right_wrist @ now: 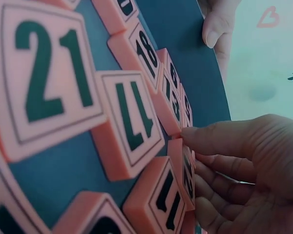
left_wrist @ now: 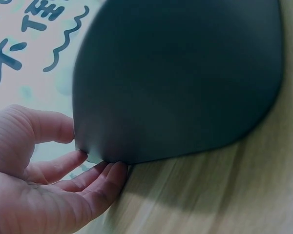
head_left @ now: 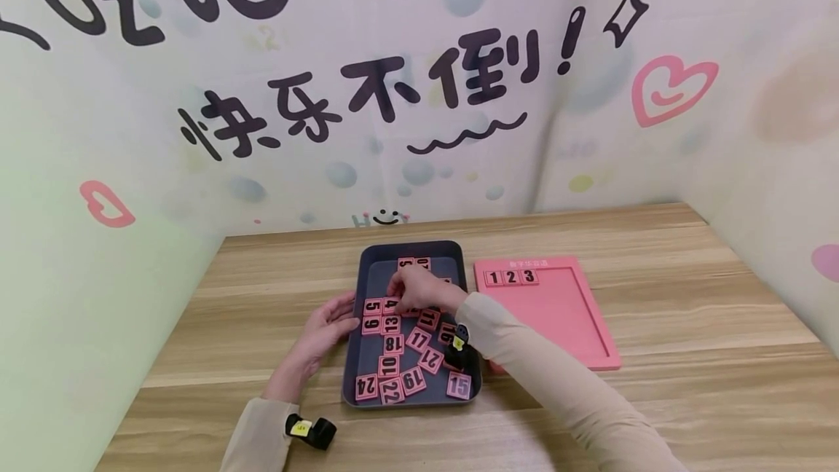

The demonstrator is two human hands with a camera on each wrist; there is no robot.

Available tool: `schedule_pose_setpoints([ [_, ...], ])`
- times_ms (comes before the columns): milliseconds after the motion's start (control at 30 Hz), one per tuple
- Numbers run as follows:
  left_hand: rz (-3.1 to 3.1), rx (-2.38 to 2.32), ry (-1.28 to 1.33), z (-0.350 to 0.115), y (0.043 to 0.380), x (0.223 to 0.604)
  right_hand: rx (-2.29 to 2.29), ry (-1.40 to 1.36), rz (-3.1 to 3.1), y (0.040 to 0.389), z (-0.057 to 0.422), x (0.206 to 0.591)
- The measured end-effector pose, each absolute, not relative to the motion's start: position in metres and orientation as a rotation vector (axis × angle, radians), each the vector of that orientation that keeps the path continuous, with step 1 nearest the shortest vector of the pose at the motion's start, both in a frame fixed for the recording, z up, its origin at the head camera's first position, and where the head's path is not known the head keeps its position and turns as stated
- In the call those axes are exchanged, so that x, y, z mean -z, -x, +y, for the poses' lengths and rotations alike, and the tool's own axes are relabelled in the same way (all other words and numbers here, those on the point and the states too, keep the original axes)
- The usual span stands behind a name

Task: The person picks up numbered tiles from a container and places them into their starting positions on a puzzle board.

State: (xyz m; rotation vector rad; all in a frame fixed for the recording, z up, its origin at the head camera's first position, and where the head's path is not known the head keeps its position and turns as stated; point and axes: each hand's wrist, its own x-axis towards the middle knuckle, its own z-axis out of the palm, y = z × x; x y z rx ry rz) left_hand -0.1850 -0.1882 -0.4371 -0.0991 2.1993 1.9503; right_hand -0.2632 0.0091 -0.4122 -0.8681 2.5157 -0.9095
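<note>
A dark blue-grey tray [head_left: 376, 279] holds many pink number tiles, among them 13 [head_left: 391, 324], 18 [head_left: 394, 344] and 21 [right_wrist: 51, 73]. My left hand [head_left: 325, 325] holds the tray's left side, its thumb at the rim and its fingers against the outer wall in the left wrist view. Reaching into the tray, my right hand [head_left: 419, 288] has its thumb and fingertips at the number 4 tile [head_left: 390, 305], beside the number 5 tile [head_left: 372, 306]. In the right wrist view, the right thumb and fingers hide most of that tile.
To the tray's right lies a pink board [head_left: 544, 319] with a raised frame; tiles 1 [head_left: 494, 278], 2 [head_left: 510, 277] and 3 [head_left: 529, 277] sit in a row at its top left. Both stand on a wooden table [head_left: 275, 275] before a printed wall cloth [head_left: 419, 93].
</note>
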Motion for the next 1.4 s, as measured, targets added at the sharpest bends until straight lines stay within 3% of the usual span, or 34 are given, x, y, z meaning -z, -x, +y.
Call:
schedule_pose_setpoints([
  [300, 2.202, -1.948, 0.097, -0.186, 0.184, 0.436, 0.866, 0.863, 2.586, 0.264, 0.012, 0.411],
  [567, 2.199, -1.957, 0.108, -0.186, 0.183, 0.437, 0.933, 0.814, 2.602, 0.263, 0.034, 0.385],
  [900, 2.203, -1.947, 0.114, -0.188, 0.182, 0.439, 1.038, 0.847, 2.597, 0.258, 0.092, 0.371],
  [1400, 2.205, -1.936, 0.129, -0.186, 0.183, 0.435, 1.022, 0.782, 2.699, 0.234, 0.19, 0.401],
])
